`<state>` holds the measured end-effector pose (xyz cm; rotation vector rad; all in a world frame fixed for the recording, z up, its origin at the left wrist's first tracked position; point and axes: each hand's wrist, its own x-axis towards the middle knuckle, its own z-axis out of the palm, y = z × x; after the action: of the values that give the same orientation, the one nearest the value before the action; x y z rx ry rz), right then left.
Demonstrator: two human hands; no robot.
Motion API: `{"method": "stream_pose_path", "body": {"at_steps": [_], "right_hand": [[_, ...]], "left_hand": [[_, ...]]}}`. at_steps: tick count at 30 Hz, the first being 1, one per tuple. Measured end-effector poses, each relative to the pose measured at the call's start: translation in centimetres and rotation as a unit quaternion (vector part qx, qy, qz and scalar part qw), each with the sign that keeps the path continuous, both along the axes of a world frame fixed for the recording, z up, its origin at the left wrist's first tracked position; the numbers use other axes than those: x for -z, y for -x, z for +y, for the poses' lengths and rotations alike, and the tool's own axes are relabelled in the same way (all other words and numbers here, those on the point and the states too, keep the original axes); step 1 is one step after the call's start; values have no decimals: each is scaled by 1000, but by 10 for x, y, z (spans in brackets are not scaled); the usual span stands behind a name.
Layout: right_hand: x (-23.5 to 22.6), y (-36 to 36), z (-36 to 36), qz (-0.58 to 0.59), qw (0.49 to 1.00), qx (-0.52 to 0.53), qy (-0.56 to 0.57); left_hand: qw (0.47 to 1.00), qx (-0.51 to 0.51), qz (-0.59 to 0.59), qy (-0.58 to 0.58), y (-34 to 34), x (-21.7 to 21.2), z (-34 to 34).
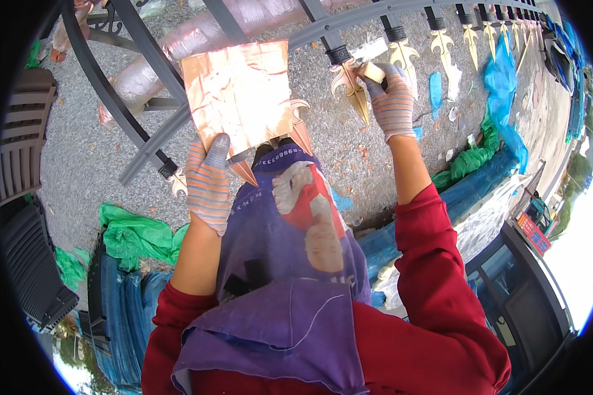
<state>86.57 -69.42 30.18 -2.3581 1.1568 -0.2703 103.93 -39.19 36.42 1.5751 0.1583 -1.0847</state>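
My left hand (209, 181), in a striped knit glove with grey fingertips, grips the lower edge of a square, shiny copper-coloured sheet (240, 99), thumb on top. The sheet's face is creased and glares in the light. My right hand (394, 105), gloved alike, pinches a small pale yellow sponge block (373, 72). That block is right beside a gold spear-point finial (353, 93) on a dark metal fence; whether they touch I cannot tell. Two reddish-copper finial tips (299, 131) show from behind the sheet, which hides the rest of them.
The dark grey fence rail (369, 12) curves across the top, with several gold finials (443, 47) along it. A plastic-wrapped roll (204, 43) lies beyond the bars. Green netting (135, 230), blue plastic (501, 85) and stacked dark fence panels (26, 131) lie around me.
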Motion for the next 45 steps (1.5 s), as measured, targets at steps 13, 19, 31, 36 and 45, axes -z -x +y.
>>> {"method": "stream_pose_path", "body": {"at_steps": [13,19,31,36,45], "right_hand": [[10,-5,11,77,996,-9,-30],[-6,13,18,124,987,45,-88],[-10,37,23,167,980,41,-99],[-6,-4,27,32,994,22,-107],[-12,41,54,106,990,48,-84]], "left_hand": [[900,260,-323,-132,0,22,20],[997,9,-73,20,6,19,11],[999,-45,-1,23,5,12,9],[992,-74,54,81,4,25,10],[998,-60,21,11,5,12,1]]}}
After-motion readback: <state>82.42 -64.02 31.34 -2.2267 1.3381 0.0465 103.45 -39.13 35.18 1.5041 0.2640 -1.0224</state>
